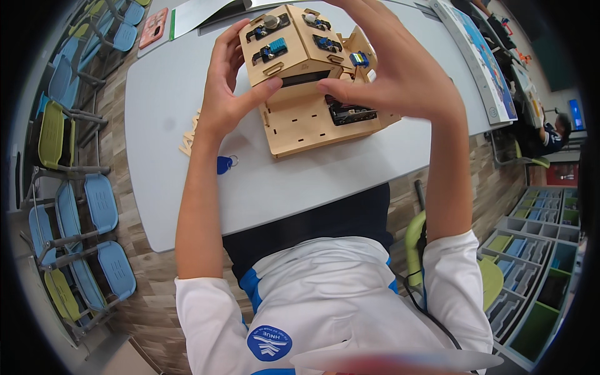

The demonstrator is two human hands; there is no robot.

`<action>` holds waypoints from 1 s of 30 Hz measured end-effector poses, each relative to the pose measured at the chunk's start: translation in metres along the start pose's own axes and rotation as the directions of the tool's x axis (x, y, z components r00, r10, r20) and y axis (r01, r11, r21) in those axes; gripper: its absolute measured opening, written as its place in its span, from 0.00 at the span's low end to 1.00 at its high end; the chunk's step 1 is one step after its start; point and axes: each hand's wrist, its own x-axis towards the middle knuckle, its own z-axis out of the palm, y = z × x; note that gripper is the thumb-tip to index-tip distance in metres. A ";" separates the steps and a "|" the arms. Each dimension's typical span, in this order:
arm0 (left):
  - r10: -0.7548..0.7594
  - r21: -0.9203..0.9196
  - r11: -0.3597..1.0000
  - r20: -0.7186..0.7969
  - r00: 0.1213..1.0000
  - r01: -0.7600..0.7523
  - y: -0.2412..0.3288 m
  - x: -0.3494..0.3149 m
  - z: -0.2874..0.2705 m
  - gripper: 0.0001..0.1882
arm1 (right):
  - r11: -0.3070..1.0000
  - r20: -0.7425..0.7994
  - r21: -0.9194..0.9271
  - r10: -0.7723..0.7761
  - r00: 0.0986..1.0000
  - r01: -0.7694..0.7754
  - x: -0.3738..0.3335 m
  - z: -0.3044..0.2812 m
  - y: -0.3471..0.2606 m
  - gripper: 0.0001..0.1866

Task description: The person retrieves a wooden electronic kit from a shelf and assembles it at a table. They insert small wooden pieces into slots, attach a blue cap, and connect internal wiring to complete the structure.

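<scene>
A small wooden model house [300, 128] stands on the white table, with a flat slotted base in front. Several electronic modules sit on its two-sided roof [294, 47], among them a blue sensor [277, 45]. My left hand [228, 94] grips the roof's left side, thumb on the front edge above a dark slot. My right hand [400, 75] reaches over the right side, its thumb near the front eave; its other fingers run out of the top edge. A black circuit board [350, 112] is partly covered by that hand.
A blue key fob [224, 165] and light wooden pieces [189, 136] lie by my left forearm. At the back left is a pink phone-like case [154, 28]. A large printed box [478, 62] stands on the right. Blue and green chairs [100, 200] line the left; another person [553, 136] is far right.
</scene>
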 end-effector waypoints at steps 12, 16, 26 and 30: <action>-0.010 0.028 1.000 0.041 0.999 0.009 0.001 0.000 -0.004 0.58 | 0.978 0.325 0.195 0.006 0.946 -0.074 0.052 0.008 0.039 0.56; -0.024 0.030 0.999 0.026 0.999 0.023 0.003 -0.004 -0.005 0.57 | 0.990 0.341 0.126 0.010 0.940 -0.056 0.055 0.004 0.022 0.56; -0.008 -0.009 1.000 0.019 1.000 0.008 0.000 -0.003 -0.004 0.56 | 0.970 0.327 0.240 -0.035 0.944 -0.047 0.060 0.017 0.050 0.56; -0.014 -0.003 1.000 0.029 0.999 0.014 0.000 -0.003 -0.004 0.57 | 0.964 0.330 0.261 -0.042 0.943 -0.049 0.060 0.017 0.048 0.55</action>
